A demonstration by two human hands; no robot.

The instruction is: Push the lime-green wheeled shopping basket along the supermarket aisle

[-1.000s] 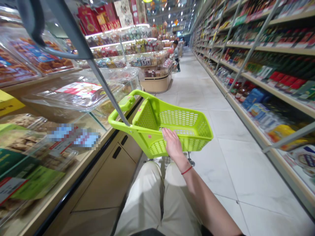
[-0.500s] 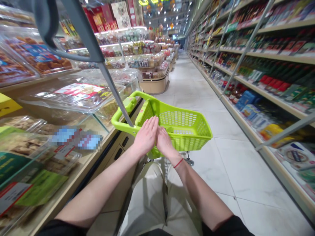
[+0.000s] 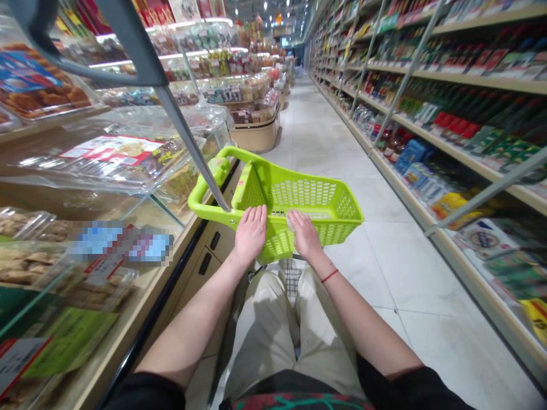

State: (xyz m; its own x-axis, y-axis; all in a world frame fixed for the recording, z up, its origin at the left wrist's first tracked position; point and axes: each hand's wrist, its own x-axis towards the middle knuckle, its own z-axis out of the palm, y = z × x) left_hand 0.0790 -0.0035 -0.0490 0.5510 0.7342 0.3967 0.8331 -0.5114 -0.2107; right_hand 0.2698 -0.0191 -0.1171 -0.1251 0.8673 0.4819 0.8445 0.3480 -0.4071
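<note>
Left hand (image 3: 251, 230): lying palm down on the near rim of the lime-green perforated plastic shopping basket (image 3: 318, 199), fingers straight and held together; its grip is staying flat and open, closing on nothing.
Right hand (image 3: 305, 233): resting on the same rim just beside the left hand, the two hands apart with a short stretch of rim showing between them; its fingers (image 3: 294, 216) are bending over the edge, and I cannot tell whether the grip is closing around the rim.
Thin red cord bracelet (image 3: 329, 277): sitting around the right wrist.
Basket position: standing in the aisle straight ahead of the person's knees, tilting up toward its far end, with its looped green handle (image 3: 204, 191) pointing left, close to the display worktop.
Cream trousers (image 3: 260, 324): showing below the hands, between the two forearms.
Grey metal rod (image 3: 188, 142): slanting down from the upper left and crossing in front of the handle.
Beige glass-fronted display worktop (image 3: 141, 307): running along the left side, carrying clear plastic trays of baked goods (image 3: 113, 159).
Long grocery shelves (image 3: 453, 142): lining the right side, holding packets and bottles.
White tiled floor (image 3: 384, 267): stretching away under the basket and down the aisle.
</note>
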